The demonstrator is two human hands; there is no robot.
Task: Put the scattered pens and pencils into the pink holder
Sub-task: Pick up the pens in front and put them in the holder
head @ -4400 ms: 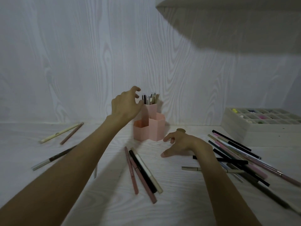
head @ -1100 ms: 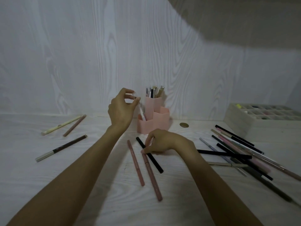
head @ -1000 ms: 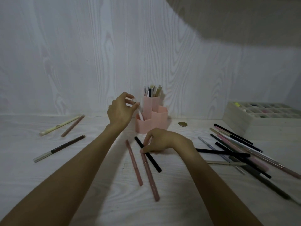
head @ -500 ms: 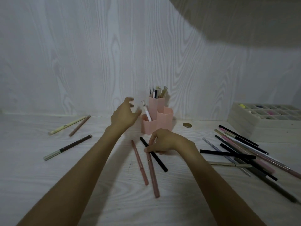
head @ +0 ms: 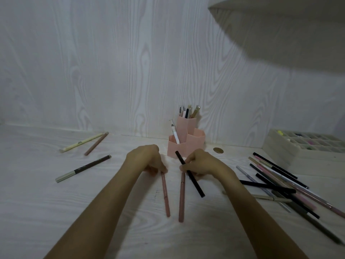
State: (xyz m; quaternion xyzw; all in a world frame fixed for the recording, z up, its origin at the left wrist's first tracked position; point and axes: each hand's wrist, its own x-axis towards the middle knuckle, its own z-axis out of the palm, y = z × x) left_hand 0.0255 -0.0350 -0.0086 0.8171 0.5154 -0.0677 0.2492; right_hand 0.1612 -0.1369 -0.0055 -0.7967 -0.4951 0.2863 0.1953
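Indoors, a pale wood-grain desk (head: 56, 212) backed by a matching wall panel carries scattered pens and pencils. At far right sits a pale compartmented organiser tray (head: 302, 148), with a loose pile of dark and pink pens (head: 276, 186) in front of it. The pink hexagonal three-cell holder (head: 188, 144) stands near the wall, its tall cell bristling with pens and a white pen (head: 174, 134) leaning in the low left cell. Just before it, the right hand (head: 200, 163) pinches a slim black pen (head: 190, 176), lifted at a slant. The left hand (head: 146, 160) curls its fingertips onto the top of a dusty-pink pencil (head: 165, 195); a second brownish-pink pencil (head: 181, 199) lies beside it.
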